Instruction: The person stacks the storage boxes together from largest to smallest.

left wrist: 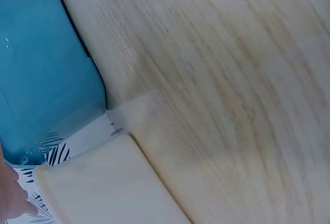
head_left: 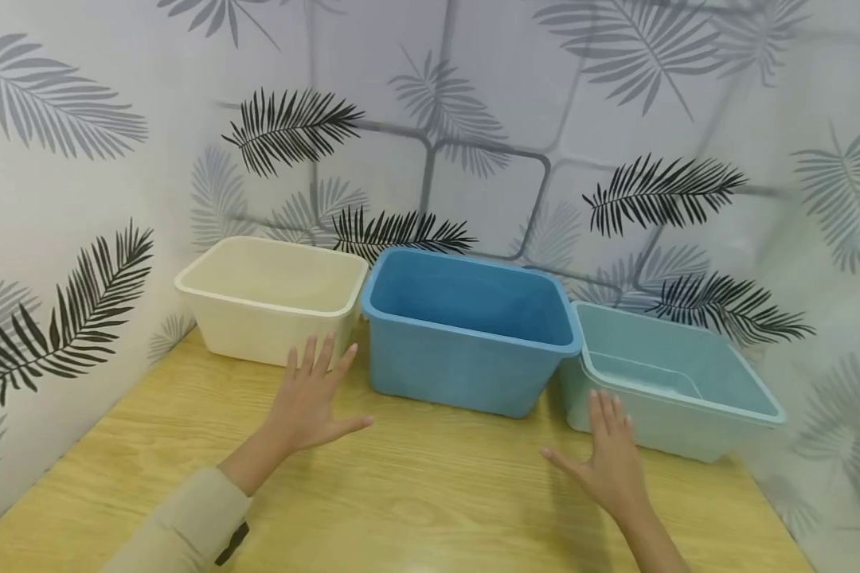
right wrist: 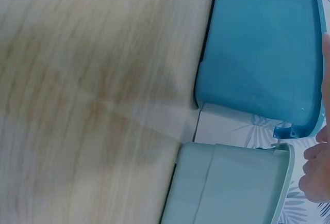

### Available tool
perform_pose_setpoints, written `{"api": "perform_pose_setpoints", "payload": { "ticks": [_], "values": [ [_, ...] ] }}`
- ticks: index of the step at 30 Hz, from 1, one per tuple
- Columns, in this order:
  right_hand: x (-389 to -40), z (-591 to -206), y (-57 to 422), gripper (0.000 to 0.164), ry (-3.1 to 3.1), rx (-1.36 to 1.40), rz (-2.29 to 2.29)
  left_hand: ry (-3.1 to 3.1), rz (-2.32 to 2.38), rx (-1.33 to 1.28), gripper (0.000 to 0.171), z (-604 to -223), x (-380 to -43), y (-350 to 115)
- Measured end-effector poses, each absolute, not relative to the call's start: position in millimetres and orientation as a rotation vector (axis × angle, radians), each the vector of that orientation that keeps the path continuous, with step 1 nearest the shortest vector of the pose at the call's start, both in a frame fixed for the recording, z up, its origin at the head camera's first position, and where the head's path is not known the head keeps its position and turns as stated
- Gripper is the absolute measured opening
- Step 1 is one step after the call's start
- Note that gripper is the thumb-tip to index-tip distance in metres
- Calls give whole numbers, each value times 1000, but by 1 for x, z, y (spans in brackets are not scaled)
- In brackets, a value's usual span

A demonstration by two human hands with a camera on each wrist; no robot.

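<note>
Three plastic bins stand in a row along the back of the table: a cream bin [head_left: 279, 330] at left, a taller blue bin [head_left: 459, 366] in the middle, and a pale teal bin [head_left: 674, 422] at right. My left hand [head_left: 311, 406], fingers spread and straight, hovers in front of the gap between the cream and blue bins. My right hand [head_left: 612, 461], also with straight fingers, is in front of the teal bin, its fingertips overlapping the bin's front wall in the head view. Neither hand holds anything. Each wrist view catches only part of a hand at its edge.
The wood-grain table [head_left: 416, 493] reaches toward me in front of the bins. Behind them hangs a white and grey leaf-patterned backdrop [head_left: 487, 95], which continues along both sides. A dark strap [head_left: 232, 544] shows beside the left sleeve [head_left: 193, 513].
</note>
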State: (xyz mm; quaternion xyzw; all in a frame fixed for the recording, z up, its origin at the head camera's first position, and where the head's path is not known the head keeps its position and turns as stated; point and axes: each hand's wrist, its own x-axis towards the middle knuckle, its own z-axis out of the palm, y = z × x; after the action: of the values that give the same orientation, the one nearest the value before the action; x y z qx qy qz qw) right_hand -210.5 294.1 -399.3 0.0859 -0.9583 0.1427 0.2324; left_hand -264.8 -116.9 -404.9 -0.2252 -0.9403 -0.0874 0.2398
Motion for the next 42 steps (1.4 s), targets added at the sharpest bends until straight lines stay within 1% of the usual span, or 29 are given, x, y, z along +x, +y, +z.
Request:
{"api": "perform_pose_setpoints", "payload": {
  "ticks": [10,16,20,25,32,42],
  "values": [
    [-216,-390,294,98,-2493,282,505,-2547,-323,-625,115,-391,-278,-112],
    [-224,-384,293,91,-2504,196,573,-2536,-453,-613,118,-377,-286,-111],
    [-229,-378,294,90,-2544,132,640,-2553,-500,-614,113,-372,-289,-109],
    [-239,-373,295,89,-2535,122,700,-2579,-565,-596,106,-370,-295,-105],
    [-253,-371,298,84,-2465,156,711,-2598,-616,-563,101,-366,-305,-100],
    [-268,-364,299,88,-2511,183,725,-2669,-642,-507,99,-360,-320,-92]
  ]
}}
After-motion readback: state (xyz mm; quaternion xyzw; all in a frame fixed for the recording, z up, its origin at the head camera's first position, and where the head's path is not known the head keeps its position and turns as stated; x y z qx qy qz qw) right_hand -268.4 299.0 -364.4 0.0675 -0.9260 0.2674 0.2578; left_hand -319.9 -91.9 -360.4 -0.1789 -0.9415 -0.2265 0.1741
